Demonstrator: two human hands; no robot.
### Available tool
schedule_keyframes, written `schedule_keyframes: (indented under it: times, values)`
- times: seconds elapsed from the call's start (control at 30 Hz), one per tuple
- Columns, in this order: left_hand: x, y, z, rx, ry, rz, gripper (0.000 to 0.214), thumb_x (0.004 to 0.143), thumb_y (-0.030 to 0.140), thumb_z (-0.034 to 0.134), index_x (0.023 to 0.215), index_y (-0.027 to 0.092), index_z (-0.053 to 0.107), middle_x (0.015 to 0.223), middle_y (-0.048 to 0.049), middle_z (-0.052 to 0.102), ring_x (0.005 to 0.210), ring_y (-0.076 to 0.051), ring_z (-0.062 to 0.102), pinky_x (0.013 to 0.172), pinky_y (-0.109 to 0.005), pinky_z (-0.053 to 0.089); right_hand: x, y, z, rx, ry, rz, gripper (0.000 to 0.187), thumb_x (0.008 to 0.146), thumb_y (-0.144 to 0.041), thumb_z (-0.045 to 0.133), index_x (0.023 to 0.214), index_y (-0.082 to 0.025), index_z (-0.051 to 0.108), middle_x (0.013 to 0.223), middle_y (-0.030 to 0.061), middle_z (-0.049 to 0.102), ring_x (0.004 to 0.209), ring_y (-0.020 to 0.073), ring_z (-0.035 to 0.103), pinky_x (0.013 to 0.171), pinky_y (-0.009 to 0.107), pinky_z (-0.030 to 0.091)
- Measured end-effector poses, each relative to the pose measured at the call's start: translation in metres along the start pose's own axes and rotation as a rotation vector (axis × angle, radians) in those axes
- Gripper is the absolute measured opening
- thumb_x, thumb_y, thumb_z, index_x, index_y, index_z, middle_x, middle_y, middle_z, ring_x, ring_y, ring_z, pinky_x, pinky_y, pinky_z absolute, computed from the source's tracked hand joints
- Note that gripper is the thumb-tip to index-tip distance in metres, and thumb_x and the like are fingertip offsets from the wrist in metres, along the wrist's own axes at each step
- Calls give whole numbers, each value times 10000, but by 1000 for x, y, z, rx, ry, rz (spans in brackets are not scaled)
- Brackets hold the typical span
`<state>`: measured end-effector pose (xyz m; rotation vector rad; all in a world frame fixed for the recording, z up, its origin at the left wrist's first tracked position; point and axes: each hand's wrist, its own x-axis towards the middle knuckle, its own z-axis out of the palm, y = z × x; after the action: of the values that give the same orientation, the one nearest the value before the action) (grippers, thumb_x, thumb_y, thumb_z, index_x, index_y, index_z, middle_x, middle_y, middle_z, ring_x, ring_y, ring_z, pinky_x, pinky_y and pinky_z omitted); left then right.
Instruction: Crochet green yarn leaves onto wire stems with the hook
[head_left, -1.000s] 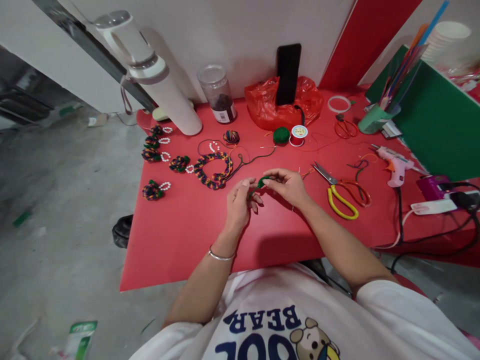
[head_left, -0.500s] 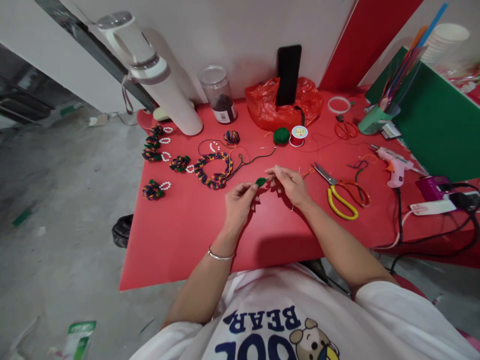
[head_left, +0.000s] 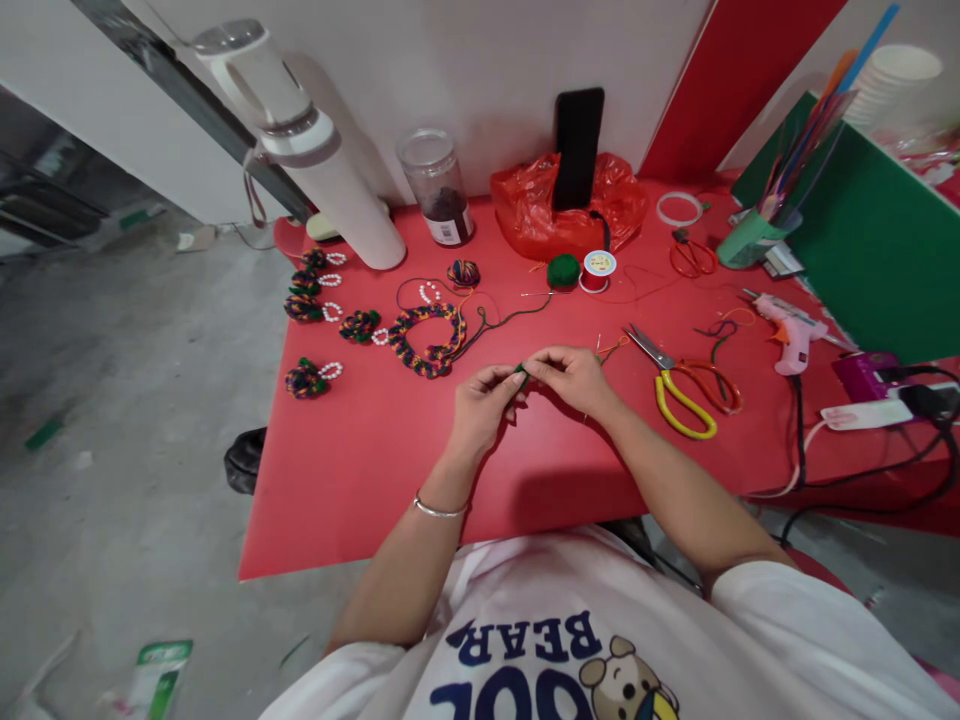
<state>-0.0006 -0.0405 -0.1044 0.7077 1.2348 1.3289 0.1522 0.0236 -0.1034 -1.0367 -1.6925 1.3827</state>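
Note:
Both my hands meet over the middle of the red table [head_left: 352, 480]. My left hand [head_left: 481, 405] pinches a small green cord piece [head_left: 520, 372] at its fingertips. My right hand [head_left: 571, 376] is closed on the same piece from the right, fingertips touching it. A thin orange thread [head_left: 611, 347] trails off beside my right hand. The piece is mostly hidden by my fingers. A braided multicoloured ring [head_left: 427, 340] with a dark cord lies just beyond my left hand.
Yellow-handled scissors [head_left: 679, 388] lie right of my hands, a glue gun [head_left: 787, 330] further right with cables. Several beaded knots [head_left: 306, 380] sit at the left. A jar [head_left: 437, 187], red bag [head_left: 562, 215], phone [head_left: 577, 145], green ball [head_left: 562, 270] and spool [head_left: 598, 268] stand at the back.
My hands have drawn together again after spreading slightly; the green piece is now more covered by my fingers.

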Motion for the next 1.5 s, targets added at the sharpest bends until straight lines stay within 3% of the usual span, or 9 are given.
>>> schedule_keyframes:
  times: [0.13, 0.33, 0.47, 0.6, 0.73, 0.93, 1.2, 1.37, 1.5]
  values:
    - [1, -1, -1, -38, -5, -13, 406, 654, 408, 893, 888, 133, 708, 589, -11, 685, 377, -94, 535, 346, -204, 425, 0, -2, 2, 55, -32, 18, 337, 898, -510, 638, 816, -190, 705, 695, 9, 689, 633, 141, 615, 630, 276, 499]
    - [2, -3, -1, -106, -36, -5, 379, 662, 364, 886, 904, 151, 686, 599, -1, 680, 400, -113, 571, 341, -204, 438, -3, -1, 3, -262, 20, -188, 336, 1005, -431, 513, 762, -213, 595, 691, -9, 604, 654, 135, 532, 674, 288, 415]
    - [0, -3, 1, -64, -64, 37, 426, 681, 365, 879, 1021, 156, 732, 663, -2, 678, 516, -135, 638, 364, -201, 461, -4, 1, 2, -308, -2, -225, 387, 1032, -437, 447, 711, -223, 476, 669, -23, 522, 633, 133, 475, 656, 294, 366]
    - [-3, -1, 3, 69, -14, 166, 268, 728, 354, 851, 906, 166, 782, 755, -23, 700, 526, -101, 608, 410, -208, 490, -3, -2, 3, -242, -17, -178, 436, 1020, -486, 446, 670, -232, 394, 633, -38, 426, 608, 132, 414, 633, 298, 333]
    - [-3, -1, 3, 80, 16, 223, 174, 733, 303, 841, 838, 176, 786, 738, -10, 701, 484, -75, 559, 422, -204, 487, -3, -5, 5, -108, -48, -100, 493, 993, -591, 456, 657, -231, 429, 628, -40, 389, 607, 136, 395, 625, 298, 338]
    - [1, -7, 3, -26, 24, 204, 220, 707, 324, 858, 834, 172, 765, 668, 1, 703, 443, -70, 535, 400, -184, 464, -5, -8, 9, 44, -87, 13, 570, 941, -699, 495, 648, -210, 505, 583, -39, 447, 573, 119, 429, 580, 276, 353]
    - [3, -10, 2, -89, 33, 282, 272, 695, 320, 896, 905, 191, 780, 720, 7, 698, 477, -63, 555, 425, -177, 484, -6, -8, 12, 245, -190, 148, 602, 872, -766, 554, 634, -216, 494, 480, -76, 394, 436, 91, 372, 459, 260, 291]
    - [2, -10, 1, -114, -24, 310, 202, 748, 308, 873, 893, 191, 797, 829, -10, 690, 501, -61, 573, 423, -197, 494, -3, -4, 12, 67, 13, 8, 565, 826, -712, 665, 630, -202, 521, 562, -56, 446, 546, 95, 386, 542, 262, 311]
    - [1, -8, 2, -186, -40, 247, 241, 738, 344, 883, 864, 180, 759, 669, 16, 650, 447, -88, 553, 384, -219, 489, -5, -4, 12, 9, 119, -104, 440, 907, -597, 636, 724, -198, 602, 647, -26, 551, 611, 113, 466, 601, 270, 381]
